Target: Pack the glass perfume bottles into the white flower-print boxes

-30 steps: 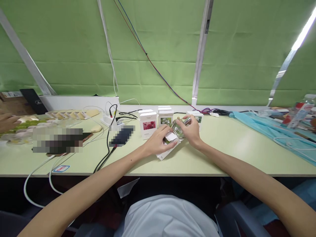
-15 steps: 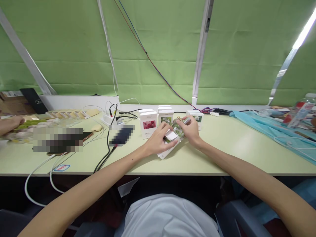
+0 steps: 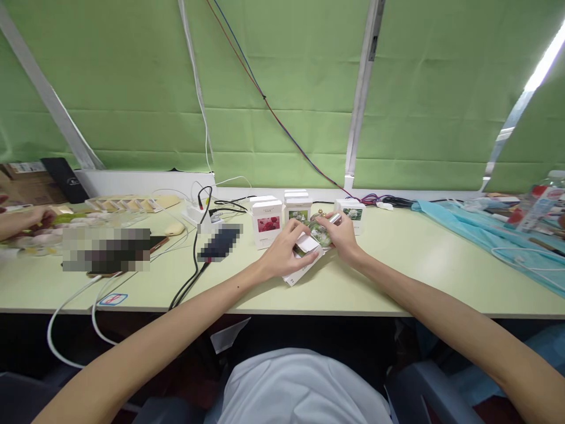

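My left hand grips a small white carton that lies tilted on the table, its end flap raised under the fingers. My right hand is closed on a round, clear, bottle-like piece with green and white flowers showing in it. A shiny silver cylinder and a gold-coloured part show by the right fingers. The round piece meets the open end of the carton; whether part of it is inside, I cannot tell. Behind my hands stand a white box with red flowers and boxes with white flowers.
On the left lie a phone with cables, a power strip, a pale mouse-shaped object and a blurred-out device. Another person's hand is over a tray at far left. Blue cloth and a plastic bottle sit at right.
The round piece has tilted, showing more of its flowered face beside the carton's end. My hands stay in nearly the same place; the view shifts slightly.
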The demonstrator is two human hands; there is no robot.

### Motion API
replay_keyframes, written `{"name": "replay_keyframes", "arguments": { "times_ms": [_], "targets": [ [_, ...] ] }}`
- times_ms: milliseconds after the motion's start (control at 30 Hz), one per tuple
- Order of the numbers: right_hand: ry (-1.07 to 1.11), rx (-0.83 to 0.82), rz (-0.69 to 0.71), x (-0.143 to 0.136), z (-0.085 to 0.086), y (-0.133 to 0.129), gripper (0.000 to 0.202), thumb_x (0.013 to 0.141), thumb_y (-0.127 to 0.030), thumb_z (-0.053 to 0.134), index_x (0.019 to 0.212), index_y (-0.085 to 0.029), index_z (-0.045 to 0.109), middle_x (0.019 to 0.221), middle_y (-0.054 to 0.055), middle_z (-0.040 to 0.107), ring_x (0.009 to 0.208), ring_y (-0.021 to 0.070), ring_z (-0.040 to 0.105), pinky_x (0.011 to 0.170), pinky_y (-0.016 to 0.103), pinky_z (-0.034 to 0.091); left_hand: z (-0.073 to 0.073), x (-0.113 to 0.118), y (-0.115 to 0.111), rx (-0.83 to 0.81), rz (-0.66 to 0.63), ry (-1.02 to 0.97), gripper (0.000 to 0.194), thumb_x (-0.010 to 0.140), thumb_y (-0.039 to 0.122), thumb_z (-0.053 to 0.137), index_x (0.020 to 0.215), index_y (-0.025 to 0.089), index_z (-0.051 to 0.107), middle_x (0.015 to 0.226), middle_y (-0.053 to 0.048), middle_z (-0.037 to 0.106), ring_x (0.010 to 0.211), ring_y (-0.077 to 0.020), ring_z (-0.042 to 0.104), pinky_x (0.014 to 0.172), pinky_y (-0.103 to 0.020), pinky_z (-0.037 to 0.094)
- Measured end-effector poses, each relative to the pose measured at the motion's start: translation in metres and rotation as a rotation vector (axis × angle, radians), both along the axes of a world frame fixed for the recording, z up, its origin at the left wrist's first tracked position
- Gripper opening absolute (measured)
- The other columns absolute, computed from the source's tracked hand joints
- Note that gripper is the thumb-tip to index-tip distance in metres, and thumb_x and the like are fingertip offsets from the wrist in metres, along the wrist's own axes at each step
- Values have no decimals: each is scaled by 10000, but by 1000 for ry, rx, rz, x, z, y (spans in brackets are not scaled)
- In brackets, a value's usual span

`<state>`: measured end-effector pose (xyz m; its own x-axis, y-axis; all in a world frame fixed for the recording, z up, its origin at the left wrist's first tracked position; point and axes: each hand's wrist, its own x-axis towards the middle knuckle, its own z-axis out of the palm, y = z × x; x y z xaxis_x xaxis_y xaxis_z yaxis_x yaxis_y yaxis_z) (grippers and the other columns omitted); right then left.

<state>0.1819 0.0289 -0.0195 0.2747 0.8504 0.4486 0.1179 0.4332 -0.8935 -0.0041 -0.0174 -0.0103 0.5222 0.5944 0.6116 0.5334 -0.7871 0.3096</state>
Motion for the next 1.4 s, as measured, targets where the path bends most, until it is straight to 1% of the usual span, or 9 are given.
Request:
{"name": "replay_keyframes", "arguments": {
  "times_ms": [67, 133, 333, 500, 667, 867, 1033, 1233, 1400],
  "targets": [
    [53, -81, 41, -1, 2, -2, 413, 625, -489, 804, 829, -209, 580, 654, -30, 608, 586, 156, 556, 530, 275, 436, 0, 0, 0, -1, 7, -1, 354, 894, 481, 664, 1090, 219, 530, 1092, -75, 524, 1004, -236, 562, 870, -376, 503],
    [63, -113, 65, -1, 3, -5, 422, 613, -481, 817, 836, -212, 581, 651, -36, 595, 582, 152, 542, 527, 273, 424, 0, 0, 0, 2, 14, -3, 350, 891, 478, 665, 1085, 221, 529, 1089, -74, 524, 995, -234, 561, 862, -374, 503],
    [32, -91, 76, -2, 2, -7, 411, 622, -478, 820, 823, -207, 586, 657, -34, 582, 574, 143, 518, 515, 273, 401, -1, 1, 2, 9, 18, -10, 351, 883, 473, 672, 1080, 221, 528, 1089, -76, 528, 992, -236, 556, 867, -382, 504],
    [25, -76, 82, -2, 1, -5, 393, 618, -463, 819, 797, -203, 586, 695, -17, 607, 622, 154, 544, 543, 275, 413, -1, 1, 2, 2, 23, -6, 359, 884, 469, 674, 1090, 216, 523, 1101, -76, 527, 1008, -234, 556, 875, -379, 503],
    [30, -63, 97, -2, 0, -3, 333, 685, -469, 760, 810, -202, 606, 766, 10, 662, 675, 169, 584, 569, 279, 436, -1, 1, 1, -2, 33, -12, 368, 882, 470, 677, 1101, 214, 527, 1124, -81, 538, 1027, -240, 557, 902, -394, 498],
    [11, -68, 95, -2, -1, -1, 319, 696, -469, 745, 803, -206, 600, 735, 5, 657, 650, 170, 575, 553, 277, 427, -2, 1, 2, 9, 30, -28, 361, 880, 462, 683, 1097, 220, 527, 1123, -74, 536, 1043, -237, 561, 920, -387, 499],
    [-13, -64, 102, -1, -2, 0, 317, 702, -472, 746, 783, -205, 595, 679, -12, 612, 630, 165, 555, 549, 277, 413, -2, 1, 1, 4, 37, -26, 360, 878, 461, 686, 1093, 220, 528, 1107, -72, 534, 1038, -240, 563, 894, -383, 504],
    [-21, -55, 102, -1, -3, 1, 334, 701, -490, 757, 786, -205, 605, 687, -12, 597, 639, 169, 548, 563, 286, 416, -2, 1, 0, -5, 43, -28, 355, 878, 464, 688, 1084, 221, 531, 1104, -73, 532, 1036, -241, 567, 886, -388, 510],
    [-72, -48, 104, -1, -5, 1, 345, 713, -512, 752, 784, -202, 616, 675, -11, 596, 644, 173, 548, 579, 293, 423, -2, 2, 0, -3, 31, -36, 348, 876, 442, 695, 1086, 217, 533, 1114, -74, 540, 1039, -237, 568, 894, -386, 508]
  ]
}}
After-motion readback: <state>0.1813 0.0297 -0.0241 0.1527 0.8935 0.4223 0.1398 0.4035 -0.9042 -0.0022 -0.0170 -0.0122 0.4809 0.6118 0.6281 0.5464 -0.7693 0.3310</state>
